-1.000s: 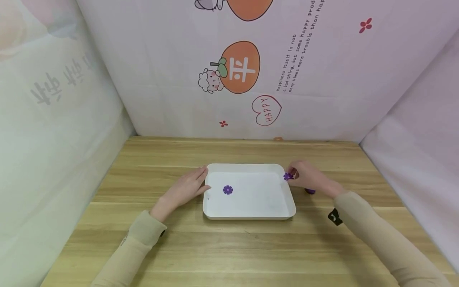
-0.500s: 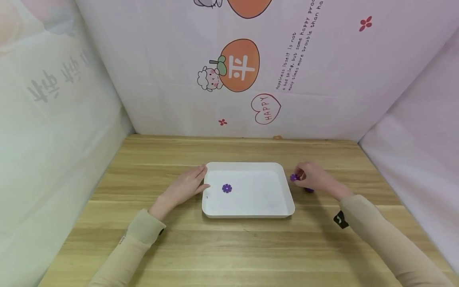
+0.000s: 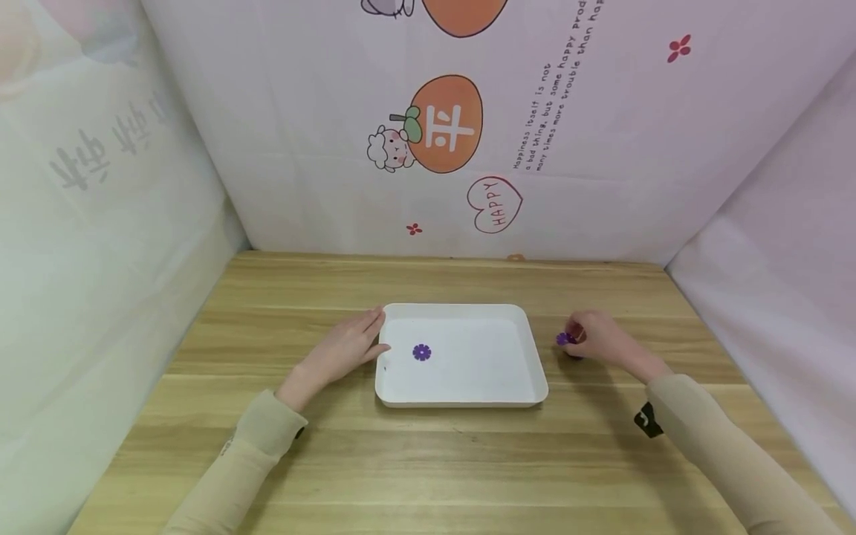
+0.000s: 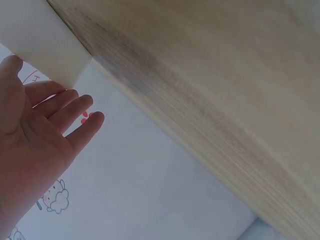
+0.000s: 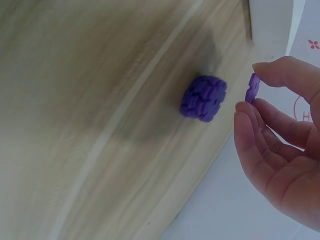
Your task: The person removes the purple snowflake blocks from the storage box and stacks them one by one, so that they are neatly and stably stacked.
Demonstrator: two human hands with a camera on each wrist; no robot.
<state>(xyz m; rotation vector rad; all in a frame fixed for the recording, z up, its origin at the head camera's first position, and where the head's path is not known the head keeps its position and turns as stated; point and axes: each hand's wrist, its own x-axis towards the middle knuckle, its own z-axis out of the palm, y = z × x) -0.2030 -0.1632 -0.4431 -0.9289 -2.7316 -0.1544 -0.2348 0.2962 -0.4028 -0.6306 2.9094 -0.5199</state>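
Note:
A shallow white tray (image 3: 475, 364) lies on the wooden table, with one purple snowflake-shaped disc (image 3: 417, 354) flat inside toward its left. My left hand (image 3: 337, 357) touches the tray's left side with its fingers fairly straight and holds nothing. Right of the tray, my right hand (image 3: 605, 342) pinches another purple disc (image 5: 253, 89) between thumb and fingertips. That disc is held edge-on in the right wrist view. Close by it, a short stack of purple discs (image 5: 204, 99) stands on the table, apart from the fingers. In the head view the hand mostly hides this stack.
Wood-grain tabletop (image 3: 455, 468) stretches around the tray. White printed cloth (image 3: 321, 148) hangs behind the table, and more cloth walls (image 3: 789, 223) close in both sides. A small dark tag (image 3: 648, 420) shows beside the right sleeve.
My right hand has moved right with the pinched disc, from the tray's right rim to the stack. The left hand has stayed at the tray's left side.

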